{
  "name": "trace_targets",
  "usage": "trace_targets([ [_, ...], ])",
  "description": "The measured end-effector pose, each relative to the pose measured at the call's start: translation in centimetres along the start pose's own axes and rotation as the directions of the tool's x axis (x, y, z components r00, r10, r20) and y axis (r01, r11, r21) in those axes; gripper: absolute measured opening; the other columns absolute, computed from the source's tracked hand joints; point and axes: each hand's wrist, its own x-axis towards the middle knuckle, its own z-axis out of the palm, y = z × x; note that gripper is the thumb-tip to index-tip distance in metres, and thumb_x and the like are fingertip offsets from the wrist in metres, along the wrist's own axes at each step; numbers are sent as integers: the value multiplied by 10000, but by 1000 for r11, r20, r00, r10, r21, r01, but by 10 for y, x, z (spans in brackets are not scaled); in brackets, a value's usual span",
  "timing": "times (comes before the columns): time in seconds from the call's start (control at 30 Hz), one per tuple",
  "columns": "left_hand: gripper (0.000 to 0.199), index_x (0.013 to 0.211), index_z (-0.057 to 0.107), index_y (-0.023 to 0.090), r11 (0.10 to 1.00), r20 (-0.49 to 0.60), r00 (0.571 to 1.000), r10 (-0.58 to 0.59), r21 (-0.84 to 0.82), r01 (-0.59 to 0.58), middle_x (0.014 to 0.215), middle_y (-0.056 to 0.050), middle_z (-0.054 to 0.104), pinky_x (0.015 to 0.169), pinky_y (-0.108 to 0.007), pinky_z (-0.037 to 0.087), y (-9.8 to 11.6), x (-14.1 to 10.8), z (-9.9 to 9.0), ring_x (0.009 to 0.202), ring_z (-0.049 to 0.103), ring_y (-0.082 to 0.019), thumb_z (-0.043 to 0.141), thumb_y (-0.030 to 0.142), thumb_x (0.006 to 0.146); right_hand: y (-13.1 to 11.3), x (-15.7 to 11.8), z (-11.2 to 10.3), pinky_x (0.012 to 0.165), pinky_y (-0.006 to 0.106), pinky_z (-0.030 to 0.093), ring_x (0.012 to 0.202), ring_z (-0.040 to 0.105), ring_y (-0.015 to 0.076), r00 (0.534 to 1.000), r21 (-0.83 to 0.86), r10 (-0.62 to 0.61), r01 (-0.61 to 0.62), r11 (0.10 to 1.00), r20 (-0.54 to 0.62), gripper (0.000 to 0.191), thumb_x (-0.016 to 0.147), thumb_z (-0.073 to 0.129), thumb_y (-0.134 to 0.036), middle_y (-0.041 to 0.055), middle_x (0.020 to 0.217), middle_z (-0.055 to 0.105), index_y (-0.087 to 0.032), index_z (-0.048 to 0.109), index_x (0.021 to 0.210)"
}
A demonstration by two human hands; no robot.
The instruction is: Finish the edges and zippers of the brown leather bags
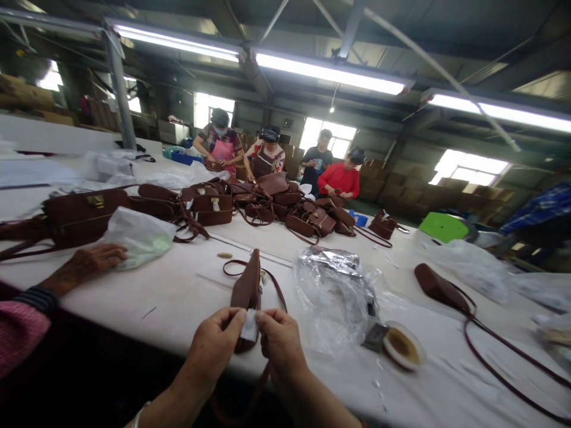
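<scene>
A brown shoulder bag with a zipper and a thin strap stands on edge at the near side of the table, its narrow side toward me. At its near end, my left hand pinches a small white slip between thumb and fingers. My right hand grips the same slip from the other side, fingers curled. Whether the slip is paper or thin plastic I cannot tell. Part of the strap hangs below the table edge by my right hand.
A heap of brown bags spans the white table. A co-worker's hand touches a white plastic bag at left. Clear plastic wrapping, a round dish and another brown bag lie right. Several people stand opposite.
</scene>
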Motion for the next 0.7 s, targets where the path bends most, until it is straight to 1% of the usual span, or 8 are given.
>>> trace_targets([
  [0.1,411,865,669,146,995,27,998,-65,-76,67,549,-5,641,501,-230,446,-1,-4,1,527,588,-153,704,517,692,0,-2,3,340,172,159,306,294,41,1000,41,16,-15,999,-15,298,599,709,-407,-88,346,406,-176,521,614],
  [0.4,452,790,630,146,995,15,996,-91,-28,92,554,-26,649,473,-214,413,-10,-5,9,511,588,-141,745,557,640,9,2,0,359,182,258,354,353,63,999,32,-32,31,999,20,357,652,721,-483,-68,405,456,-168,552,660],
  [0.43,451,793,638,141,993,17,995,-103,-54,104,567,-30,657,479,-213,420,-9,-4,10,512,584,-136,756,544,629,9,3,-4,374,190,304,374,385,72,996,-7,-76,77,997,36,348,690,699,-486,-57,433,481,-161,574,686],
  [0.5,444,794,648,136,984,16,990,-138,-113,139,606,-37,675,502,-216,446,-5,-4,9,519,584,-126,790,504,591,7,5,-15,442,213,405,458,471,95,953,-151,-293,301,941,77,286,775,651,-433,-19,551,560,-148,639,783],
  [0.53,435,797,650,134,979,17,988,-152,-132,153,632,-40,683,519,-221,462,-3,-3,9,528,590,-125,800,481,580,6,5,-21,489,223,443,519,513,107,886,-247,-447,465,850,128,235,810,629,-378,7,644,603,-150,670,852],
  [0.6,406,799,646,134,977,30,986,-162,-133,165,670,-47,692,538,-226,475,0,-3,7,552,609,-129,794,453,596,1,7,-32,588,244,490,665,577,135,647,-401,-698,753,522,307,199,851,587,-256,59,840,642,-176,694,998],
  [0.67,381,793,633,136,983,47,988,-147,-102,151,660,-46,684,515,-216,453,1,-2,6,555,613,-132,768,454,633,-5,10,-40,652,269,500,763,593,161,401,-448,-765,879,165,505,249,867,550,-188,90,945,635,-198,687,1074],
  [0.7,377,787,627,138,986,50,989,-139,-86,143,644,-42,677,502,-210,438,0,-2,7,551,610,-132,761,459,641,-8,12,-42,674,282,498,788,593,171,314,-450,-752,893,25,580,265,872,537,-170,93,959,634,-205,681,1092],
])
